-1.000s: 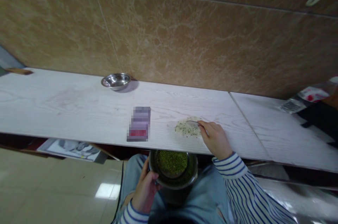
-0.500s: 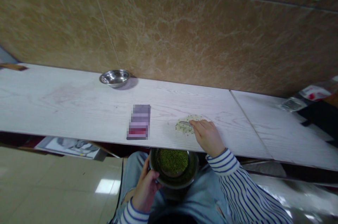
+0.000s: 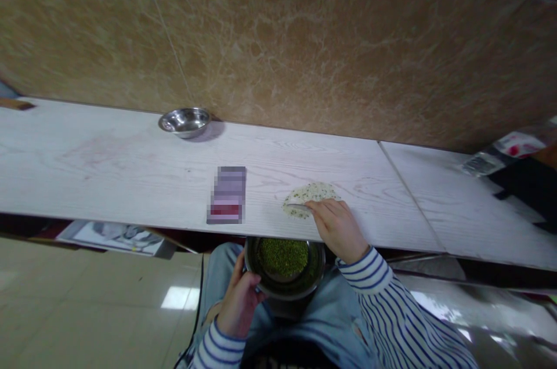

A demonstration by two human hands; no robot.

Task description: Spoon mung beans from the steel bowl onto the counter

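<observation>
My right hand (image 3: pixel 339 228) is closed round a slim metal spoon (image 3: pixel 298 206), its tip low over a pale round patch (image 3: pixel 315 190) flecked with green bits on the tabletop. Part of that patch lies hidden under my fingers. Down at my lap, a deep metal bowl (image 3: pixel 285 293) sits just under the table's front edge. Inside it is a heap of small green grain-like pieces (image 3: pixel 285 256). My left hand (image 3: pixel 241 299) grips the bowl's left side, thumb over the rim.
A phone-like flat item (image 3: pixel 227 195), blurred out, lies left of the patch. Against the wall stands a small shiny bowl (image 3: pixel 185 123). Plastic packets (image 3: pixel 478 164) and a black bag (image 3: pixel 526 189) occupy the right end. An open drawer (image 3: pixel 117 235) juts out below the white table (image 3: pixel 108 166).
My right hand has shifted slightly left with the spoon across the patch. The left hand keeps its hold on the bowl. The whole view has tilted a little.
</observation>
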